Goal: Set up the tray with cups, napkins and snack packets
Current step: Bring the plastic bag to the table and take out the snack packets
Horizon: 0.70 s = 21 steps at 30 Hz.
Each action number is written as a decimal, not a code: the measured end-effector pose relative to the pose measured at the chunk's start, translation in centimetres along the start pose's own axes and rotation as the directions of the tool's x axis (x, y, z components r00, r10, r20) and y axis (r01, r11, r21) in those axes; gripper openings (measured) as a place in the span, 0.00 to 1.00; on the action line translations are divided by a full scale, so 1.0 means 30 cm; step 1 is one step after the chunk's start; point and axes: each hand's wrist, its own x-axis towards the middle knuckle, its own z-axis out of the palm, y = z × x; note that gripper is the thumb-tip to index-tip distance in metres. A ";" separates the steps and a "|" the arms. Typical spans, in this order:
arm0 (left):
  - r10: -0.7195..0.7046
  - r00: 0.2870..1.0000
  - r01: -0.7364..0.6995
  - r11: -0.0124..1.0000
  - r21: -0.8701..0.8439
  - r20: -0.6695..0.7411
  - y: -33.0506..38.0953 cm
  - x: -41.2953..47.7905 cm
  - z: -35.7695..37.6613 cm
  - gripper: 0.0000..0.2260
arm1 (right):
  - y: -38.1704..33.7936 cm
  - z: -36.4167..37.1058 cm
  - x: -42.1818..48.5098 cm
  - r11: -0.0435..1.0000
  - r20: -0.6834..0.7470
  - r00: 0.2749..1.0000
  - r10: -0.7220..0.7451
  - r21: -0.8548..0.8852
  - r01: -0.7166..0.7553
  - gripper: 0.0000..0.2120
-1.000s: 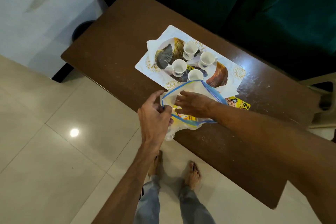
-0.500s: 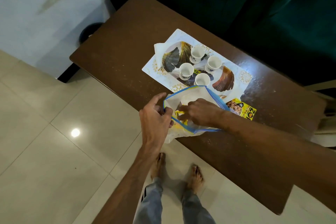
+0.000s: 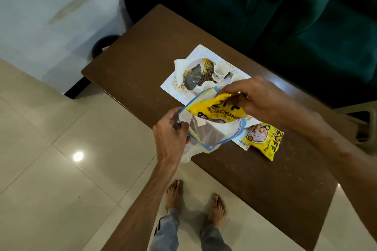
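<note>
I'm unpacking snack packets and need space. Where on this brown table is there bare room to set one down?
The brown wooden table is bare between its left corner and the white rectangular tray, and on its near right stretch beyond the flat yellow snack packet. It's crowded around the tray's white cups and the clear blue-rimmed zip bag.
</note>
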 end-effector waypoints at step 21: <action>-0.076 0.986 0.075 0.997 -0.011 -0.148 -0.006 0.243 -0.197 0.16 | -0.054 0.190 0.646 0.924 -0.280 0.909 0.309 0.315 -0.217 0.06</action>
